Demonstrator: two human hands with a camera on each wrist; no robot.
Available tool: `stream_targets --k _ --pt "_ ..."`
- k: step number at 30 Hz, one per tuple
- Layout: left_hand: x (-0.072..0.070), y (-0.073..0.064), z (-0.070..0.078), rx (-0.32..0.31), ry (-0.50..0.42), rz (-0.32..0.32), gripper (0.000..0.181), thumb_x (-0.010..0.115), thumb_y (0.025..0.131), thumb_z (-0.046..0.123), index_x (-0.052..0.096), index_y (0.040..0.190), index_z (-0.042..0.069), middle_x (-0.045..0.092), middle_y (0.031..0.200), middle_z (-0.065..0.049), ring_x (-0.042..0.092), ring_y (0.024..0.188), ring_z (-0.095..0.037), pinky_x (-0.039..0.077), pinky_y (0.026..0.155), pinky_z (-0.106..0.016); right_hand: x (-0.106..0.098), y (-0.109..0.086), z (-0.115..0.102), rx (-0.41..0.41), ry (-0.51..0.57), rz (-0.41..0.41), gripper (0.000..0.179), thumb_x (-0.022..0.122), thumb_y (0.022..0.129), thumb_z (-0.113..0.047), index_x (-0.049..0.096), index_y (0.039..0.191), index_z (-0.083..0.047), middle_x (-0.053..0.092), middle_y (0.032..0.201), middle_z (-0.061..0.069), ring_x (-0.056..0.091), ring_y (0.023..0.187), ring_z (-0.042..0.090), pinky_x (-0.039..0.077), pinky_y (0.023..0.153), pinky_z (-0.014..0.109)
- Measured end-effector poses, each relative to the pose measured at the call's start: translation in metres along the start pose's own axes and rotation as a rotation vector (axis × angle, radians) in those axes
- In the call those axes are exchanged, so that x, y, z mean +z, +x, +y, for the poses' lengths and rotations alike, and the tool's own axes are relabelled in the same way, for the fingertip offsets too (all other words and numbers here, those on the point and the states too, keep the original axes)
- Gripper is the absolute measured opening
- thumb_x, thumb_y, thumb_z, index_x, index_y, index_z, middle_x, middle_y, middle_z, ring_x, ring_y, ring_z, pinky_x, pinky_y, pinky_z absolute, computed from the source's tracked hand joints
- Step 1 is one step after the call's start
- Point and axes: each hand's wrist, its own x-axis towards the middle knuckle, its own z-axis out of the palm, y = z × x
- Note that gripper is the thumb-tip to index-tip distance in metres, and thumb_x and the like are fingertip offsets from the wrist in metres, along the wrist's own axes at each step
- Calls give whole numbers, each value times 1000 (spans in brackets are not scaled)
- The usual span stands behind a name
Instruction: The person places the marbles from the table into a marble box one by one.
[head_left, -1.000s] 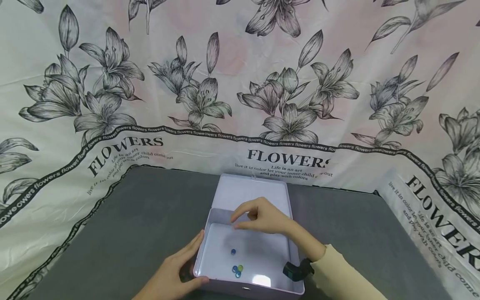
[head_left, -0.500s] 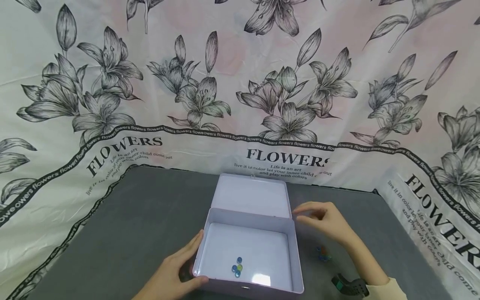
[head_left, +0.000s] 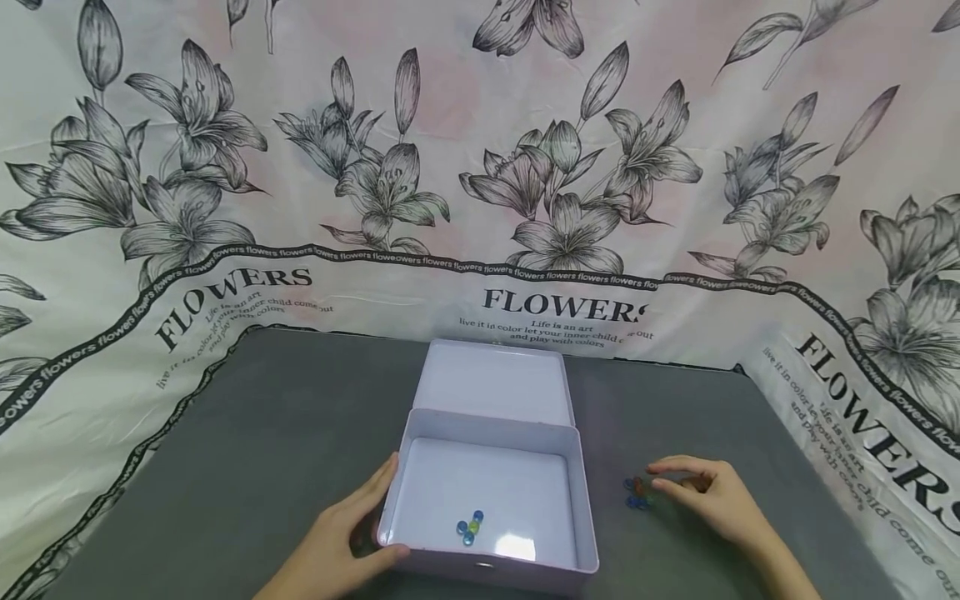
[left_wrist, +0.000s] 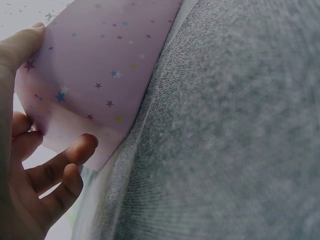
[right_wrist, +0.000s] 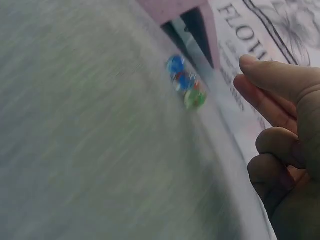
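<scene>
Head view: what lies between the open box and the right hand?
A cluster of multicolored translucent marbles lies on the gray tabletop between the open box and the right hand, nearer the hand; the head view shows this.

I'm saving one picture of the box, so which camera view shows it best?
The head view: the open box shows nearly whole. The left wrist view has only its starry outside; the right wrist view, just pink parts.
</scene>
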Motion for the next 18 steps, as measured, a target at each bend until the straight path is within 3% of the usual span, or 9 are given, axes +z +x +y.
stream_targets --k 6,12,15,18 --pt "-2 -2 0 -36 9 -16 96 75 80 57 26 157 31 26 161 14 33 143 -12 42 107 -49 0 -18 20 25 -34 31 23 72 89 -9 74 112 -8 73 107 5 27 39 14 36 38 28" --pt "-3 -4 -3 89 81 45 96 79 80 50 28 157 24 33 160 4 37 142 -12 41 108 -30 5 -16 28 -67 -35 18 26 78 83 -7 75 109 -10 73 106 4 28 40 9 34 37 26" --pt "-3 -3 -4 115 75 42 95 78 81 49 28 157 22 33 160 2 36 143 -11 34 109 -18 8 -16 28 -116 -79 33 28 81 80 -7 76 106 -13 73 104 1 27 41 0 32 36 23" --pt "-1 -1 -2 98 74 20 95 76 82 51 27 158 24 30 161 6 35 143 -12 34 109 -20 9 -18 27 -145 -142 64 29 84 76 -8 76 103 -16 73 101 -1 26 43 -7 30 36 20"
